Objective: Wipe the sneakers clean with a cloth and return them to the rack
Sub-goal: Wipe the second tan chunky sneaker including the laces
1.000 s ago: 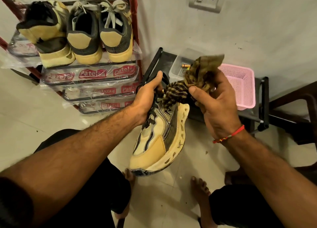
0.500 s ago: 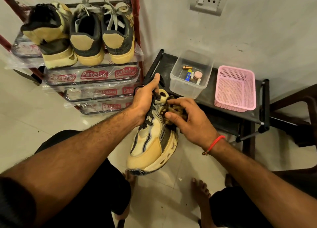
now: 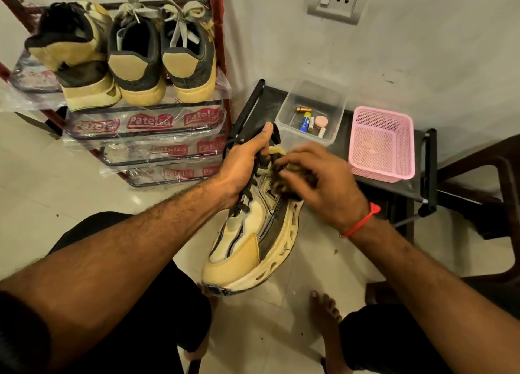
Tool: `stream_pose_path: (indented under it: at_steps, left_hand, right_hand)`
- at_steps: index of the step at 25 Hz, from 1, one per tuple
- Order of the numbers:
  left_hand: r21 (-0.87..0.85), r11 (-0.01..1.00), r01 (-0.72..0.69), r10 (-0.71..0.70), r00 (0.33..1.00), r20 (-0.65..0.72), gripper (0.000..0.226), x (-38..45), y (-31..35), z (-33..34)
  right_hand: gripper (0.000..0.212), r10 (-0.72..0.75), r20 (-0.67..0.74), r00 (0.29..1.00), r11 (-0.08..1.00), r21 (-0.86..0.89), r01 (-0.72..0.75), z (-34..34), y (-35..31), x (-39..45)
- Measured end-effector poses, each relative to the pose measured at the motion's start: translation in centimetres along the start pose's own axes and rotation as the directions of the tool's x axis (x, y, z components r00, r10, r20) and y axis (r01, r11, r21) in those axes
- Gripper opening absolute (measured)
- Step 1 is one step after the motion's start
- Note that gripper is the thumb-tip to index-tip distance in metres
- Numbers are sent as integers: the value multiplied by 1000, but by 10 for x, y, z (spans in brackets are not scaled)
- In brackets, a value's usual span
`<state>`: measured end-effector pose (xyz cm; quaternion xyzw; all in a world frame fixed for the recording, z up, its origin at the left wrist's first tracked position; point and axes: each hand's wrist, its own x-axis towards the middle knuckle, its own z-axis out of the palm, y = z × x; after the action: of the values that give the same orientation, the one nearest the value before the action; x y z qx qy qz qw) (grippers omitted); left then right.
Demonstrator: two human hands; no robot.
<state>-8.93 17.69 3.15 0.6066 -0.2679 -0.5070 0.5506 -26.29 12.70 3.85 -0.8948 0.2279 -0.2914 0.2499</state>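
- Up close in the head view, the left hand (image 3: 247,162) grips the sneaker (image 3: 253,233) by its laced top, toe pointing down above the floor.
- Right hand (image 3: 318,182) presses a bunched cloth (image 3: 284,176) against the sneaker's side near the collar, fingers curled over it.
- Three more shoes (image 3: 135,58) sit on the rack (image 3: 146,126) at upper left.

Three sneakers (image 3: 135,56) sit on the rack (image 3: 146,129) at ten o'clock; the black stand (image 3: 264,106) at one o'clock carries a clear tub (image 3: 312,112) and a pink basket (image 3: 381,146).

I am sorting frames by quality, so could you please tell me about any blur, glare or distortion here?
Head view: the right hand and cloth are motion-blurred; the left hand and sneaker are sharp; glare glints off the rack plastic; wide-angle bending curves the edges; warm yellowish light.
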Motion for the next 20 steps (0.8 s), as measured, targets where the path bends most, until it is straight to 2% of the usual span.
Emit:
stream_pose_path:
  at_steps: [3, 4, 6, 9, 13, 15, 17, 18, 20]
  left_hand:
    - [-64, 998, 24, -24, 1000, 0, 56, -5, -1, 5]
    - [-89, 994, 59, -56, 998, 32, 58, -7, 0, 5]
    - [-138, 978, 157, -140, 982, 125, 58, -11, 3, 3]
    - [-234, 954, 185, -155, 978, 139, 59, -14, 5, 4]
    - [-222, 968, 120, -100, 990, 99, 55, -14, 5, 9]
    - [-196, 981, 7, -4, 1000, 18, 49, -9, 3, 4]
    - [-177, 981, -75, 68, 997, -43, 39, -2, 0, 1]
    - [-174, 982, -80, 75, 997, -34, 38, -2, -1, 2]
    - [-181, 982, -51, 56, 998, 23, 42, 0, -5, 1]
  right_hand:
    - [20, -287, 141, 947, 958, 62, 281, 20, -31, -11]
    - [19, -300, 136, 944, 954, 49, 297, 20, -31, -10]
    - [18, -167, 36, 985, 986, 30, 166, 12, -18, 0]
    - [17, -37, -44, 998, 999, 19, 38, 7, -8, 9]
    - [19, 5, -37, 999, 1000, 6, -5, 9, -1, 5]
    - [18, 128, -74, 989, 992, 2, -129, 4, 17, 5]
    - [16, 304, -135, 943, 953, 46, -301, -2, 34, 5]
    - [16, 362, -143, 921, 932, 70, -356, -3, 39, 4]
    - [21, 380, -81, 922, 925, 65, -375, -3, 41, 4]
